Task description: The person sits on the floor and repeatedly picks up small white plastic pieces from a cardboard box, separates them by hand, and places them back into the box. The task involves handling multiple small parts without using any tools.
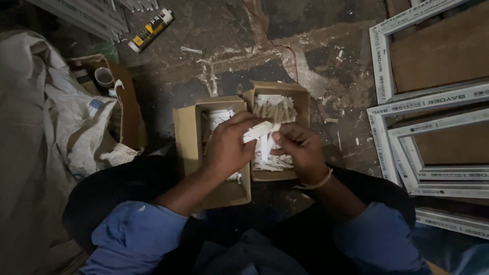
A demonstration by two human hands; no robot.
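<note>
Both hands, left hand (229,147) and right hand (300,150), fingers closed on a white plastic piece (259,131), apparently, above cardboard boxes (184,137) on a dusty floor (244,30); window frames (387,127) at three o'clock.

Packaging on the floor: two open boxes, one tube, one sack, one side carton.

Two brown cardboard boxes (186,132) (301,102) are sitting side by side; a yellow-white-black tube (149,30) is lying upper left; a white sack (61,117) is slumping against another brown carton (130,102).

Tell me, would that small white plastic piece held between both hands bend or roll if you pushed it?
The small white plastic piece probably stays stiff: it spans both hands unbent. Likely light, pinched only by fingers. Its flat, angular shape suggests sliding rather than rolling.
</note>
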